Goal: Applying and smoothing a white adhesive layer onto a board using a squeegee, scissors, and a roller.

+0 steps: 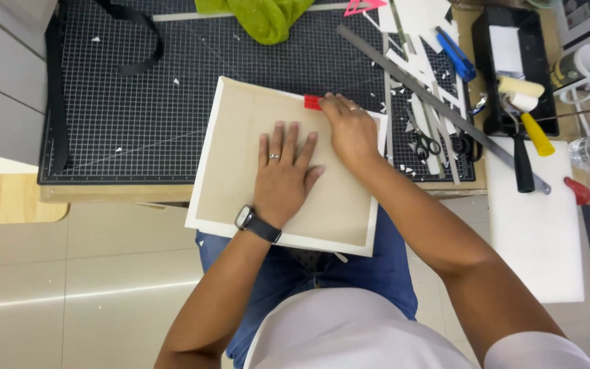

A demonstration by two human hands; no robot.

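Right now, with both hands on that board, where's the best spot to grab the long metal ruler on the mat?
Probably the metal ruler is best taken near its lower right end, coming from the right side. It lies diagonally across the cutting mat, and that end juts over the white tray, so fingers can likely pinch its thin edges there. Its middle lies among paper scraps and scissors.

A green cloth [261,17], scissors [428,145] and a long metal ruler [438,106] lie on the cutting mat [131,116].

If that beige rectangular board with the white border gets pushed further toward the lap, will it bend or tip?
The beige white-bordered board looks stiff: its near part overhangs the black gridded cutting mat without sagging. The flat left hand probably pins it; released, it might tip. The right hand presses a small red tool.
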